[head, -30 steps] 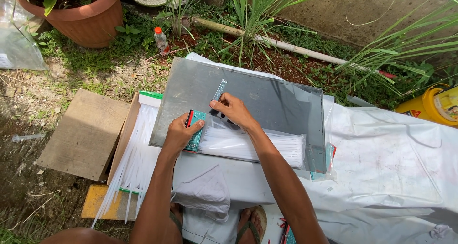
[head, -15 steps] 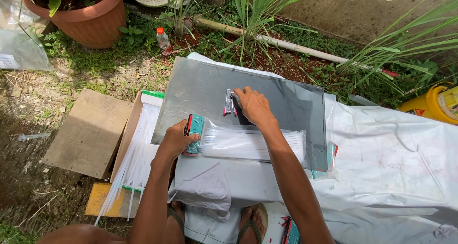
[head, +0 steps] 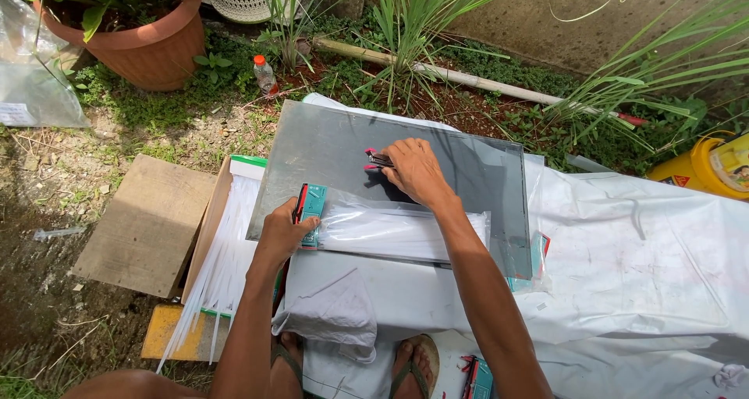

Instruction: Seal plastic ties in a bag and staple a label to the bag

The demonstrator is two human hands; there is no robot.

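A grey glass pane (head: 328, 149) lies flat in front of me on white sheeting. A clear plastic packet with a teal header card (head: 390, 229) lies across its near edge. My left hand (head: 282, 234) presses down on the teal end of that packet. My right hand (head: 413, 169) rests on the middle of the pane, its fingers closed around a small tool with a pink tip (head: 374, 160) that touches the glass.
A flat wooden board (head: 144, 223) and a cardboard box of white strips (head: 226, 251) lie to the left. A terracotta plant pot (head: 148, 44) stands at top left, a yellow container (head: 706, 169) at right. A grey cloth (head: 331, 313) lies near my sandalled feet.
My right hand has slid away from me across the pane with the small tool. My left hand stays on the teal end of the packet.
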